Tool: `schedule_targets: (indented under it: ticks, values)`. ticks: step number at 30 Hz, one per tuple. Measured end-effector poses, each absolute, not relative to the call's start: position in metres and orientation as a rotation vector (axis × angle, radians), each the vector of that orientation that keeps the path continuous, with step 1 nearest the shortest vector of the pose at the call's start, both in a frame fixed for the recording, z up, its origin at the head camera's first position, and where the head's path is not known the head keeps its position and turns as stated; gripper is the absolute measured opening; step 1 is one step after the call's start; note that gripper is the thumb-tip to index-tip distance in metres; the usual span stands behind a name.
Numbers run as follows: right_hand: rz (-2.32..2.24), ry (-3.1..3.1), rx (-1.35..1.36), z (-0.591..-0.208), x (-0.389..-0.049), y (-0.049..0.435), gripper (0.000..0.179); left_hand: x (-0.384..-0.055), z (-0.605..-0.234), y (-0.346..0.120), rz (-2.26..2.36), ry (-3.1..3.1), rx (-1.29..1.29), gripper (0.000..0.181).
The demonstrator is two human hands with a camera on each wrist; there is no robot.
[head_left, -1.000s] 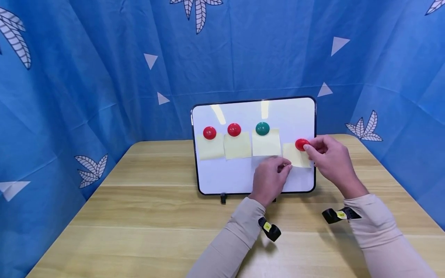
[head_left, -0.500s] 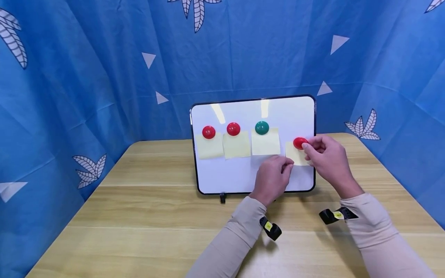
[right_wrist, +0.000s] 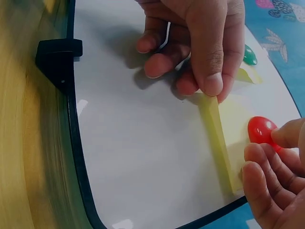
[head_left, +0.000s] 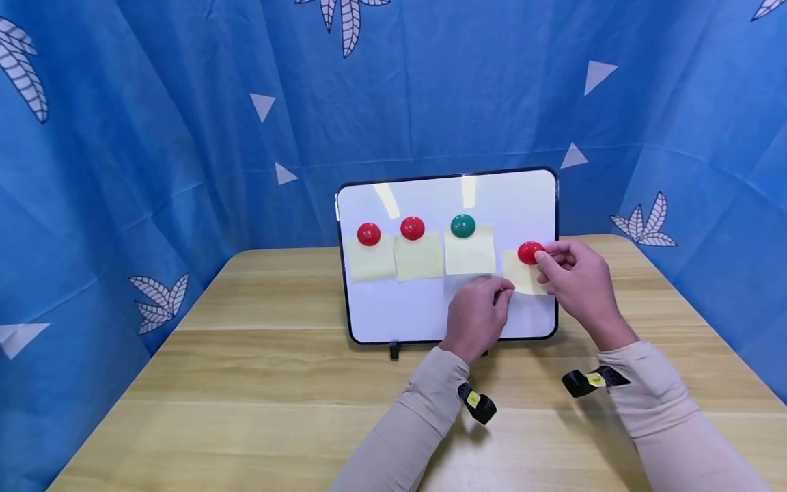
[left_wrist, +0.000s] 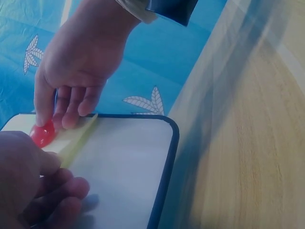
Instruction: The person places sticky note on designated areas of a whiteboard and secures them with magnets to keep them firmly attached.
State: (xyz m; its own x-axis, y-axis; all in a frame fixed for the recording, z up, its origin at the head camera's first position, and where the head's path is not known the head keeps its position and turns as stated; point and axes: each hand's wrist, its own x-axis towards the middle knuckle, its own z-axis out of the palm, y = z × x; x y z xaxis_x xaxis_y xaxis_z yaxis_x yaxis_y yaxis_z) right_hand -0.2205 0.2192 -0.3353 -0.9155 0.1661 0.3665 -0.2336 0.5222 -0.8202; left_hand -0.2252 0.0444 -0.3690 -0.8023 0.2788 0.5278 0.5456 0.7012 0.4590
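Observation:
A white board (head_left: 399,314) with a black rim stands propped up on the table. On its right side a pale yellow sticky note (head_left: 520,277) lies under a round red magnet (head_left: 529,253). My right hand (head_left: 581,283) holds that magnet at its right edge between thumb and fingers, overlapping the note's right side. With thumb and forefinger, my left hand (head_left: 478,314) pinches the note's lower left corner. In the right wrist view the note's lower edge (right_wrist: 221,148) lifts away from the board, with the red magnet (right_wrist: 262,130) on its upper part.
Left along the board hang further yellow notes: one under a green magnet (head_left: 463,226), two under red magnets (head_left: 412,228). A black foot (head_left: 394,350) supports the board's lower edge. Wooden table (head_left: 215,396) lies in front; a blue patterned curtain (head_left: 203,171) surrounds it.
The red magnet and my right hand have shifted slightly left and up. My left hand edged right, then back, its pinch staying at the note's corner.

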Motion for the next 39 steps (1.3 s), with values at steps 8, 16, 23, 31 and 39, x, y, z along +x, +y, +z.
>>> schedule_targets:
  ticks: [8, 16, 23, 31, 39]
  values:
    - [1.414, -2.359, 0.042, -0.3318, -0.2198, 0.2191, 0.042, -0.2250, -0.3693, 0.0441, -0.856, -2.481, -0.629, 0.013]
    - [1.416, -2.344, 0.027, -0.3356, -0.2212, 0.2196, 0.044, -0.2242, -0.3695, 0.0443, -0.828, -2.501, -0.620, 0.013]
    - [1.385, -2.326, 0.012, -0.3377, -0.2219, 0.2178, 0.043, -0.2245, -0.3694, 0.0438, -0.808, -2.518, -0.624, 0.013]
    - [1.407, -2.289, -0.005, -0.3384, -0.2225, 0.2163, 0.041, -0.2238, -0.3704, 0.0435, -0.813, -2.506, -0.633, 0.014]
    - [1.409, -2.283, 0.006, -0.3386, -0.2245, 0.2168, 0.040, -0.2240, -0.3711, 0.0436, -0.811, -2.507, -0.619, 0.014]
